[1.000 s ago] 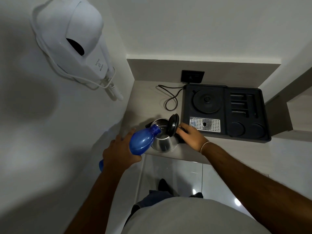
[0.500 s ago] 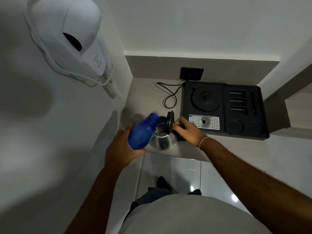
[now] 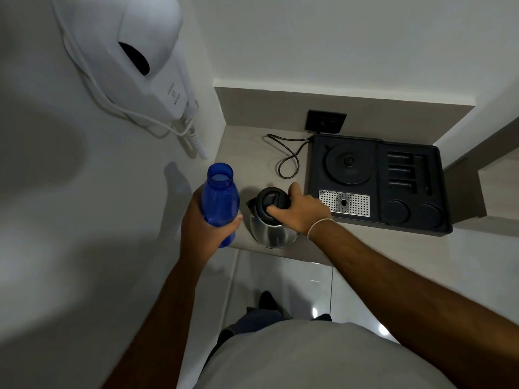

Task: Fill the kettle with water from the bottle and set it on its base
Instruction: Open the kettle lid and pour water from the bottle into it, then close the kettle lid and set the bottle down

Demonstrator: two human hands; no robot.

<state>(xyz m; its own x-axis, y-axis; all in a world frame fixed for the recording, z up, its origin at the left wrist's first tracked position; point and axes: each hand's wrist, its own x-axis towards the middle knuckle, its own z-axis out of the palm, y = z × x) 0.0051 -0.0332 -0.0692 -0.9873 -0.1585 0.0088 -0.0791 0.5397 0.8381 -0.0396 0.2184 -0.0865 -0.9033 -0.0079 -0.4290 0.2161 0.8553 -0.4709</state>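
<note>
Kettle [image 3: 273,230]: steel body, standing on the bench [image 3: 250,153] at its near edge, left of the black tray [image 3: 443,192]. Lid [image 3: 273,202] down over the mouth. Not on its base [image 3: 349,164], which sits in the tray's far-left recess, well apart from the kettle.

Right hand [image 3: 299,210]: grip clenched around the kettle's handle, thumb lying on the lid.

Left hand [image 3: 205,228]: grip wrapped around the blue bottle [image 3: 220,200], held upright, uncapped, just left of the kettle and clear of it. Water level inside not readable.

Judgement: pouring looks finished; the step in hand is closing up and carrying the kettle over.

To do it well: press the lid fully seated first. Lift straight up by the handle, keep the body level, travel right and far over the tray rim. Lower centred on the base's connector pin, not dragged across. Mind the cord [image 3: 289,158] looped on the bench left of the tray.
</note>
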